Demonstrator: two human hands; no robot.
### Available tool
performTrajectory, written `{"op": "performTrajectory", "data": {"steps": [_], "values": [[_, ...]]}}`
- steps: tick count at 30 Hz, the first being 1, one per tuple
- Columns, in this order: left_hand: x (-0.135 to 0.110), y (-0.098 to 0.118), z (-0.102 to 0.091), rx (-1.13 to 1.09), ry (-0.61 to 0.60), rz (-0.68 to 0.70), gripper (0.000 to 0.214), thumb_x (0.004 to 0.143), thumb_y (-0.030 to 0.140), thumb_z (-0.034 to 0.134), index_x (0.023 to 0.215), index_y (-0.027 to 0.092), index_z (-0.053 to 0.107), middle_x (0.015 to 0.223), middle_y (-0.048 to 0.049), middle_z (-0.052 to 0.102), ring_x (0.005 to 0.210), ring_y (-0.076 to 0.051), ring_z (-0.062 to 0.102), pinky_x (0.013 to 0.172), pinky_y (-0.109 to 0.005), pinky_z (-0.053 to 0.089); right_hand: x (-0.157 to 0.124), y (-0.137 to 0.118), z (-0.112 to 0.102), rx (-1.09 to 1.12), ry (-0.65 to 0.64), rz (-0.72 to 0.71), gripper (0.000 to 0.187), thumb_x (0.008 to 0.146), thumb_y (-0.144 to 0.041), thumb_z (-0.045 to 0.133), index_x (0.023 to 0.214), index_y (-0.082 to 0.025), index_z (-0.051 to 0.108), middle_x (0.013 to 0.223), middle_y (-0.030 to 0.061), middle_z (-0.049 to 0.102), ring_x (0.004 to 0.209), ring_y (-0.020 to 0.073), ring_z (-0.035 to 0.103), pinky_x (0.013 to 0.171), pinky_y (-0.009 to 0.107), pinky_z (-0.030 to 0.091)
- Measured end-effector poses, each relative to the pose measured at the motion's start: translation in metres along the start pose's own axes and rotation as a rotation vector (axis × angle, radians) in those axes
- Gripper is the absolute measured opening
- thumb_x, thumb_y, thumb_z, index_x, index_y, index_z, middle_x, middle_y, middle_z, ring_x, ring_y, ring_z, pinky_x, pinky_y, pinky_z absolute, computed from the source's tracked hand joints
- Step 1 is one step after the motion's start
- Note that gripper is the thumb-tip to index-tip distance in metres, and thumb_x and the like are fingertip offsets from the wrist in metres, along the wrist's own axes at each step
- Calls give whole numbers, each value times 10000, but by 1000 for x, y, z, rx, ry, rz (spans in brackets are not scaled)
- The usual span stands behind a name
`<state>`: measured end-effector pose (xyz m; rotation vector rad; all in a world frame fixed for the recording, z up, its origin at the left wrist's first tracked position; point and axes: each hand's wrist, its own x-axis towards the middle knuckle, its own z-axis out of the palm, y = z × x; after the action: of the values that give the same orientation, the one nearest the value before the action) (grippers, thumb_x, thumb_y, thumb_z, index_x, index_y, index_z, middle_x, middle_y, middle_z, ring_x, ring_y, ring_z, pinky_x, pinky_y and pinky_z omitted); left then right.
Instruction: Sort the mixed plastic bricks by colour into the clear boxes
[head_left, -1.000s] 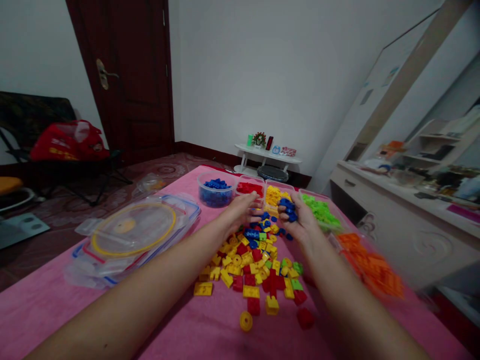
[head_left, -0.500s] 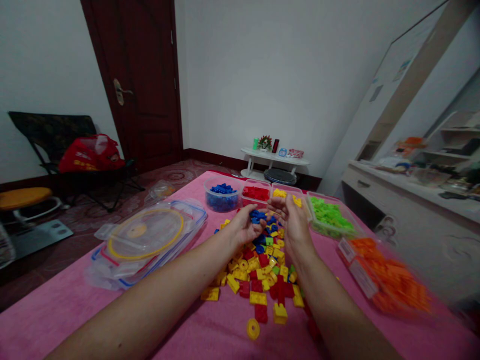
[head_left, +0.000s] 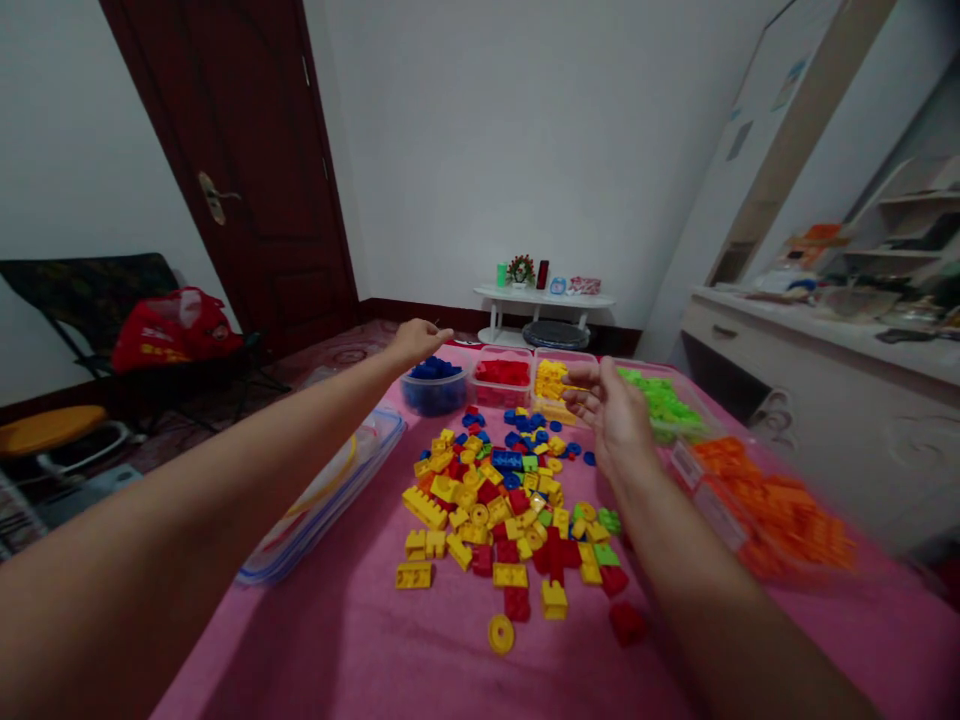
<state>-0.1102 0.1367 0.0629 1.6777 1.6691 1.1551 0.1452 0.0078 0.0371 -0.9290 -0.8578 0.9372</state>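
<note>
Left fingers (head_left: 442, 334): while mine hover above blue tub (head_left: 435, 402), can't tell their grip.
Right fingers (head_left: 585, 375): loosely open near yellow tub (head_left: 555, 411).
Loose bricks (head_left: 496, 512): heaped between my arms on pink desk (head_left: 420, 655).

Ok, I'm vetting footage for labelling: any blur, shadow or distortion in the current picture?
Head view: orange toy bricks at right smeared by blur; head view: soft shadow on the pink cloth at lower left; head view: door leaning, likely wide-angle distortion; head view: central brick pile fairly crisp.
</note>
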Motion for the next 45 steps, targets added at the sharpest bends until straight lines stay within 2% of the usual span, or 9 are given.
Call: {"op": "performTrajectory", "data": {"steps": [3, 6, 9, 12, 20, 25, 32, 40, 45], "values": [[1, -11, -5, 409, -140, 93, 421, 797, 453, 502, 602, 126, 681, 617, -83, 649, 602, -157, 568, 597, -233, 392, 0, 6, 0, -102, -62, 0, 344, 726, -484, 618, 702, -141, 632, 688, 40, 656, 509, 91, 559, 479, 195, 406], [-2, -18, -2, 539, -229, 90, 421, 830, 409, 448, 632, 139, 704, 624, -76, 662, 590, -148, 563, 570, -221, 369, -1, 17, 0, -326, -261, -27, 221, 694, -374, 647, 671, -154, 659, 640, 26, 655, 555, 120, 570, 508, 213, 414], [-13, -15, 7, 562, -184, 156, 382, 824, 398, 463, 696, 143, 718, 654, -66, 662, 631, -153, 557, 569, -225, 340, -7, 33, 1, -626, -513, -166, 101, 673, -214, 640, 742, -187, 708, 753, 24, 700, 713, 173, 612, 680, 291, 463], [-33, -6, 20, 599, -114, 350, 395, 830, 402, 443, 758, 129, 721, 680, -64, 652, 649, -158, 540, 587, -243, 324, -16, 46, 3, -969, -677, -315, 256, 650, -151, 658, 879, -241, 729, 920, 26, 711, 865, 219, 608, 797, 342, 433], [-96, -11, 55, 724, -36, 583, 258, 804, 221, 479, 855, 180, 729, 943, -129, 656, 977, -263, 511, 836, -362, 364, -28, 38, 7, -1416, -802, -380, 271, 704, -187, 653, 954, -274, 712, 990, 36, 700, 927, 234, 602, 763, 311, 403], [-107, -25, 72, 704, -227, 516, 299, 833, 251, 451, 939, 164, 716, 951, -147, 649, 915, -248, 570, 798, -347, 417, -30, 24, 5, -1525, -854, -324, 233, 652, -178, 646, 873, -230, 697, 873, 50, 687, 776, 213, 594, 622, 279, 363], [-100, -32, 75, 534, -360, 386, 224, 742, 174, 541, 850, 169, 738, 887, -83, 695, 809, -182, 620, 711, -253, 443, -11, 13, -11, -1410, -836, -279, 327, 575, -86, 576, 841, -219, 714, 648, -8, 598, 558, 112, 479, 510, 224, 283], [-101, -28, 63, -329, -397, 96, 80, 633, 91, 661, 711, 103, 675, 640, -23, 646, 565, -91, 564, 549, -182, 435, 3, 35, -8, -941, -470, -262, 251, 603, -131, 552, 835, -149, 647, 673, -5, 597, 590, 113, 525, 549, 216, 396], [-107, -17, 56, -732, -416, -160, 240, 577, 182, 774, 774, 126, 648, 676, -16, 643, 547, -80, 565, 515, -180, 442, -10, 37, 3, -419, -314, 112, 284, 602, -170, 582, 878, -200, 521, 784, -2, 651, 602, 133, 605, 497, 229, 474]]}}
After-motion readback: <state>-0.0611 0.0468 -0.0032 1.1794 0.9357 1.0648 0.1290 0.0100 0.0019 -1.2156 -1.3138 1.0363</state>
